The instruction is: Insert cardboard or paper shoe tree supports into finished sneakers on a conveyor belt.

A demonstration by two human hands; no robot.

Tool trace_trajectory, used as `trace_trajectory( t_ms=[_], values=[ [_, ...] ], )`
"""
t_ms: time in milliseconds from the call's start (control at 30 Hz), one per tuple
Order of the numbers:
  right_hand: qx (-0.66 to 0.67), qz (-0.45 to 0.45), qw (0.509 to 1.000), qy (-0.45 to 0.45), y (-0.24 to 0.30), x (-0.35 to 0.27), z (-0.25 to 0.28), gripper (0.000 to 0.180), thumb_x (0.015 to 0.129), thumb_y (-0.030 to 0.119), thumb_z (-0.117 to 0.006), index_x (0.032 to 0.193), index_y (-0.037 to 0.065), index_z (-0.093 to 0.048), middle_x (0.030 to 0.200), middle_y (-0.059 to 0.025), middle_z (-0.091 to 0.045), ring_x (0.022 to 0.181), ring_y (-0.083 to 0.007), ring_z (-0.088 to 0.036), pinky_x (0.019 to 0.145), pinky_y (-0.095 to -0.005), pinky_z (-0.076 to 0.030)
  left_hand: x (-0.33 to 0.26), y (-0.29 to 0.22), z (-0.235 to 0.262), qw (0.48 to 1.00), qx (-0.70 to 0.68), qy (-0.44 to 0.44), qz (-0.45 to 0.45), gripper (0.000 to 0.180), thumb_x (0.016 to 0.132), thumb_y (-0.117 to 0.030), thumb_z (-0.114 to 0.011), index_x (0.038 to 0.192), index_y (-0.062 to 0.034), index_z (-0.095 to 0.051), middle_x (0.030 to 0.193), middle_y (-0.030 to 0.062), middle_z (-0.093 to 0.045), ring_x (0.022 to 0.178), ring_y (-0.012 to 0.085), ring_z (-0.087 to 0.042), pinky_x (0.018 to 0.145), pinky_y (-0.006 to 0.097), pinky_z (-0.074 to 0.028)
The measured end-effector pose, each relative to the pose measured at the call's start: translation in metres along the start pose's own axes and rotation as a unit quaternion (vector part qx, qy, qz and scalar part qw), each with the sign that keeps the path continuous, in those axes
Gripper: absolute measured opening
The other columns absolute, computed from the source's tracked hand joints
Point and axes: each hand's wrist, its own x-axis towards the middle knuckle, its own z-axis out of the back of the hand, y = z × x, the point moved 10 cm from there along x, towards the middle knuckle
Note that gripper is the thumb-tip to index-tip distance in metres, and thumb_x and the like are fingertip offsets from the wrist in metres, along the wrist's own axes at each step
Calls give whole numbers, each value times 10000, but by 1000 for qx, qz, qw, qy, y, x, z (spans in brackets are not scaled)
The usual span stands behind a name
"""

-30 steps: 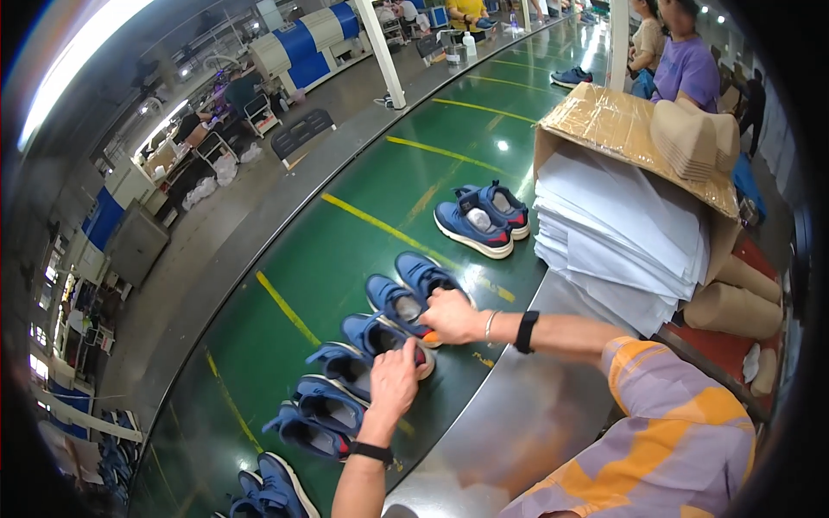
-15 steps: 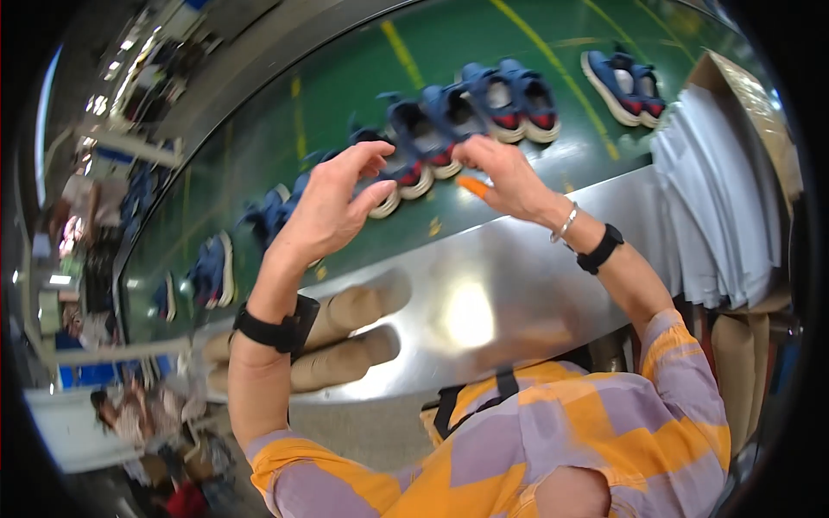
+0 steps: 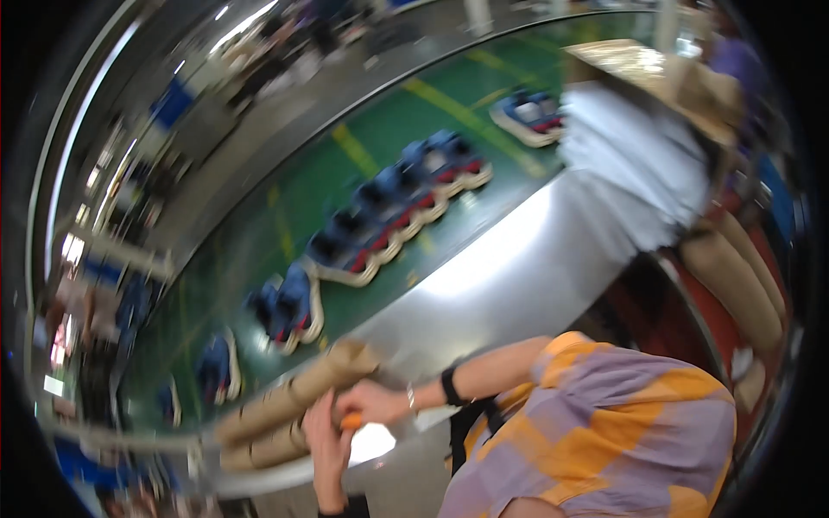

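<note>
Two long brown paper-like rolls lie side by side on the metal ledge, the far roll and the near roll. My left hand is closed over the right end of the near roll, its fingers along the top. Right beside it, my right hand grips the same end with curled fingers. An orange finger cover shows on my right thumb. Between them, my hands hide the roll's tip. Slight blur softens the fingers.
Beyond the metal ledge, a row of blue shoes with white soles stands on a green surface with yellow lines. White sheets fill a cardboard box at the right. More brown rolls stand below the box.
Both hands have come down from beside the shoes to the end of the near brown roll and closed on it. The view has swung, so the shoes and box appear further left.
</note>
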Motion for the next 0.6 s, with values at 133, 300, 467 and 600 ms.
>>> trace_trajectory(
  t_ms=[133, 300, 467, 600],
  values=[
    [-100, 43, 993, -52, 0, -7, 32, 207, 777, 153, -628, 686, 35, -485, 600, -106, -497, 541, -223, -481, 524, -340, -390, 6, -14, 13, 999, -14, -24, -28, 472, 783, -154, -674, 1198, 17, -528, 1140, 227, -571, 1045, 350, -547, 911, 408, -419],
    [121, -44, 992, -6, 15, -30, 114, 152, 814, 125, -608, 745, 19, -524, 627, -33, -519, 598, -122, -526, 555, -282, -416, 46, -55, -5, 973, -219, -18, -70, 564, 784, -71, -681, 1287, -10, -432, 1093, 186, -562, 1022, 309, -541, 840, 380, -453],
    [-225, 143, 963, -47, 153, -80, 227, 127, 764, 129, -700, 786, 41, -611, 753, -71, -622, 689, -191, -601, 620, -309, -467, 119, -129, -57, 829, -554, 70, -26, 472, 639, -74, -797, 1033, -12, -545, 962, 102, -619, 888, 186, -597, 805, 316, -455],
    [-572, 96, 752, -312, 206, -169, 412, 102, 741, 125, -649, 780, 38, -610, 792, -104, -617, 785, -288, -598, 710, -370, -476, 180, -169, -91, 825, -562, 20, -47, 372, 653, -72, -810, 899, -25, -534, 838, 37, -608, 762, 92, -575, 683, 240, -469]
  ],
)
